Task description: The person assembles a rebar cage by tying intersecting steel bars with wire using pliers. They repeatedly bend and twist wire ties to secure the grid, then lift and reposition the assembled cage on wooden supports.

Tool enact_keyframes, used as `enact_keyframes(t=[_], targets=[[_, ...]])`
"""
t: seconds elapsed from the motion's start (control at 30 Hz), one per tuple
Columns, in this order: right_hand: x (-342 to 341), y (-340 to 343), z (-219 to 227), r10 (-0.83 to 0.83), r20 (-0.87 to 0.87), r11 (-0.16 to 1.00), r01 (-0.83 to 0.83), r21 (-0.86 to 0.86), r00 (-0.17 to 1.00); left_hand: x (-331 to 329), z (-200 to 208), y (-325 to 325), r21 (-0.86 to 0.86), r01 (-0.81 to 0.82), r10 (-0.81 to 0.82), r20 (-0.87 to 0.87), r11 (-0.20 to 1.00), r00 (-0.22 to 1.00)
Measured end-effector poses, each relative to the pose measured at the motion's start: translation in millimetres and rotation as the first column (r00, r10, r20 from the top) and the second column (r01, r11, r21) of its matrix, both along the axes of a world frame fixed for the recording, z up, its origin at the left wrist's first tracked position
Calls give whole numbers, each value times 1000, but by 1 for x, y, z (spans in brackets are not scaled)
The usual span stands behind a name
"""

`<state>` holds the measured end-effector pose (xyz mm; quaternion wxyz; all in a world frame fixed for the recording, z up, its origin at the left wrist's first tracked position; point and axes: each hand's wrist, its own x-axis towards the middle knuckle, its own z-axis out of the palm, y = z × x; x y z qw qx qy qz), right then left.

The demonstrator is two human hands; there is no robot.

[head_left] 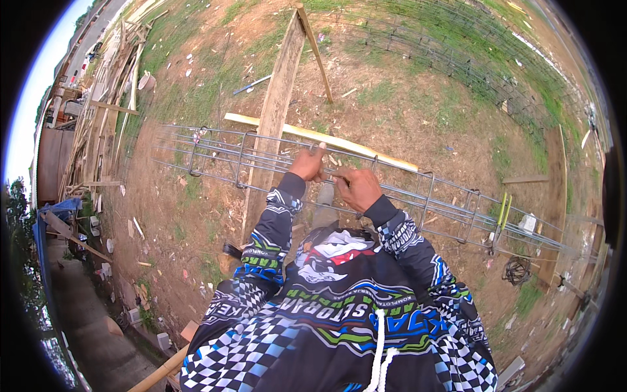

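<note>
A long cage of steel reinforcing bars point(450, 206) with square stirrups runs across in front of me. My left hand point(308, 163) is closed at the middle of the cage, its thumb raised. Close to its right, my right hand point(359, 188) has its fingers pinched together over the bars. Whatever thin thing lies in the fingers is too small to make out. Pliers or cutters with yellow-green handles point(505, 210) rest on the cage towards its right end. Below them hangs or lies a tangled coil of dark wire point(516, 270).
An upright-looking wooden plank trestle point(277, 98) supports the cage left of my hands; another plank point(556, 196) stands near the right end. A pale wooden strip point(353, 144) lies beyond. More rebar cages point(457, 52) lie on the grass, and timber point(117, 98) is piled far left.
</note>
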<state>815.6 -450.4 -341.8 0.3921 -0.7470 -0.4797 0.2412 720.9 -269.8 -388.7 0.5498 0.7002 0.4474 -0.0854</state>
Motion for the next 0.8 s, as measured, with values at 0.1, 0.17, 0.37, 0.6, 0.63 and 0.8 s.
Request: enact_keyframes(t=[0.1,0.17,0.37,0.6,0.63,0.8], targets=[[-11,50,-26,-90,62,987,97,-129,994,-2,21,46,45,335,-299,-354,941,886],[-11,73,-42,-43,17,954,46,-295,999,-10,21,84,104,402,-322,-435,910,841],[-41,113,-46,-286,31,913,282,-296,958,-10,-38,152,655,621,-472,-422,431,774],[-46,106,-6,-308,117,932,324,-159,944,12,-43,178,-6,607,-605,-80,795,792],[-50,107,-22,-288,252,942,321,-98,924,14,-42,177,-138,612,-623,-55,779,780],[-59,117,-70,-248,450,944,318,-88,858,31,-36,167,-151,689,-705,-110,709,701]])
